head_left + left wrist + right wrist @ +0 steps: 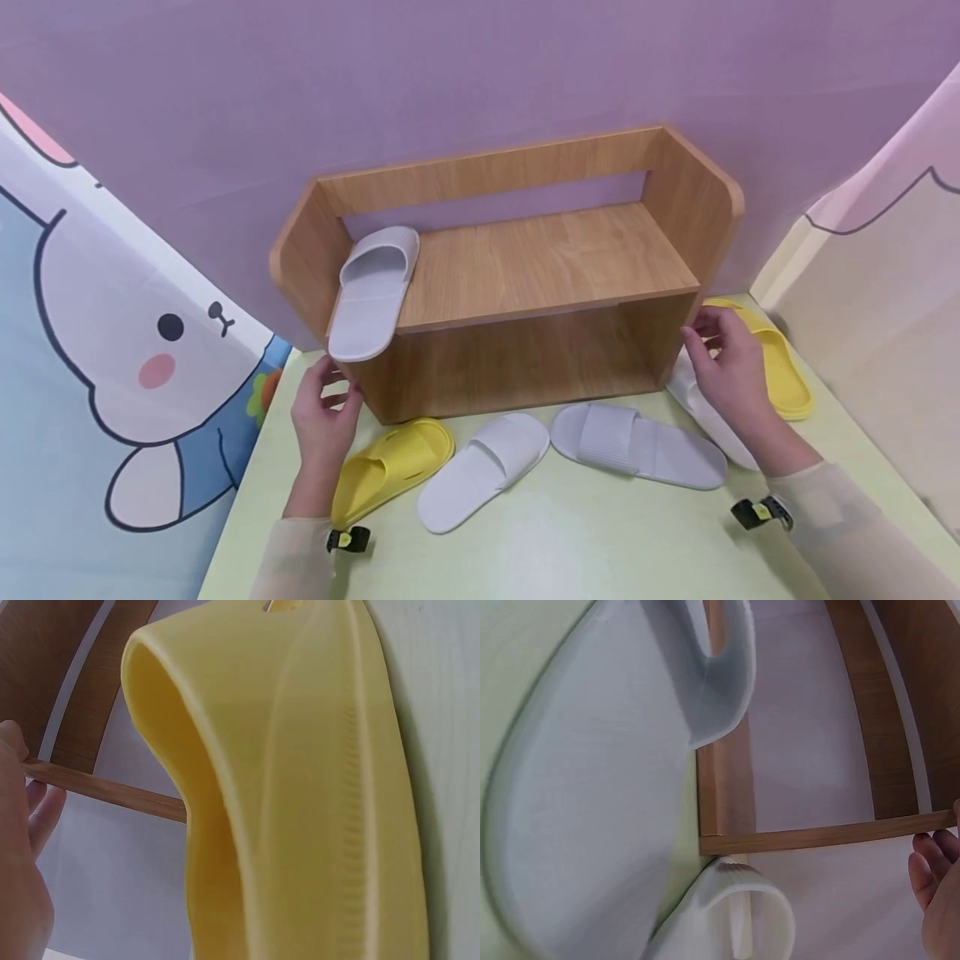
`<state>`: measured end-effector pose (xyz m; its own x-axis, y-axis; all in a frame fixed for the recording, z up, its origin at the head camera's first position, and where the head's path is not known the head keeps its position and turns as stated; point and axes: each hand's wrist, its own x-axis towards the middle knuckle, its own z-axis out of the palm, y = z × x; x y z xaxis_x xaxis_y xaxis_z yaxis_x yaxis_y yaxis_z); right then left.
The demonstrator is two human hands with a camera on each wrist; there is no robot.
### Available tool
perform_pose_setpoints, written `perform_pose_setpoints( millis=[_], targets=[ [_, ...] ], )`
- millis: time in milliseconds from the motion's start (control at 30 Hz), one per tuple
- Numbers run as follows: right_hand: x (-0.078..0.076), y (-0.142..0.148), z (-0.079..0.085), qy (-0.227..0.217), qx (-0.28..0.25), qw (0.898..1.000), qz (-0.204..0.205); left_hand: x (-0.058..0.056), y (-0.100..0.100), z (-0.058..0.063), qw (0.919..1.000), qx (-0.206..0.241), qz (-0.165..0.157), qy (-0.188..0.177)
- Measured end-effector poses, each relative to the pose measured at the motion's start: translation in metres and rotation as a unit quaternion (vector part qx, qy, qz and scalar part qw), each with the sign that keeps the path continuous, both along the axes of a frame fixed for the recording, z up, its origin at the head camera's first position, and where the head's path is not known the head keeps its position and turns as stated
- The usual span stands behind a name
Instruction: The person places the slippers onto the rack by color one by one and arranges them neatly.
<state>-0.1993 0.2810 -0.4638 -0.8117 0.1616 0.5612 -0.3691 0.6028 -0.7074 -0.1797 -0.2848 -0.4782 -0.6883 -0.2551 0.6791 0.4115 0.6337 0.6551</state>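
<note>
A small two-tier wooden shoe rack (pixel 540 258) stands against the purple backdrop. One grey slipper (pixel 367 321) lies at the left end of its upper board, toe strap toward the back. My left hand (pixel 322 425) pinches the front edge of the left side panel (pixel 112 793) between thumb and fingers. On the opposite side, my right hand (pixel 727 362) holds the right panel (pixel 817 836) the same way, fingers outside. Below the left hand is a yellow slipper (pixel 393 467). A white slipper (pixel 697 404) lies partly hidden beneath the right hand.
In front of the rack, a white slipper (pixel 483 475) and another grey slipper (pixel 652 446) rest on the pale green table (pixel 540 550). A second yellow slipper (pixel 787 379) is right of the right hand. Printed cloth walls (pixel 150 333) enclose both sides.
</note>
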Motion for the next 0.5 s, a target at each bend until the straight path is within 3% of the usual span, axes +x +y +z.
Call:
perform_pose_setpoints(
  millis=[233, 367, 500],
  targets=[
    [0.026, 0.004, -0.024, -0.035, 0.013, 0.999, 0.037, -0.003, -0.007, -0.009, 0.9996, -0.017, -0.014, -0.015],
    [0.037, 0.005, -0.042, -0.031, 0.061, 0.992, 0.110, -0.003, -0.007, -0.008, 0.9994, -0.028, -0.010, -0.017],
    [0.045, 0.004, -0.056, -0.028, 0.113, 0.975, 0.188, -0.002, -0.006, -0.007, 0.9993, -0.029, -0.009, -0.023]
  ],
)
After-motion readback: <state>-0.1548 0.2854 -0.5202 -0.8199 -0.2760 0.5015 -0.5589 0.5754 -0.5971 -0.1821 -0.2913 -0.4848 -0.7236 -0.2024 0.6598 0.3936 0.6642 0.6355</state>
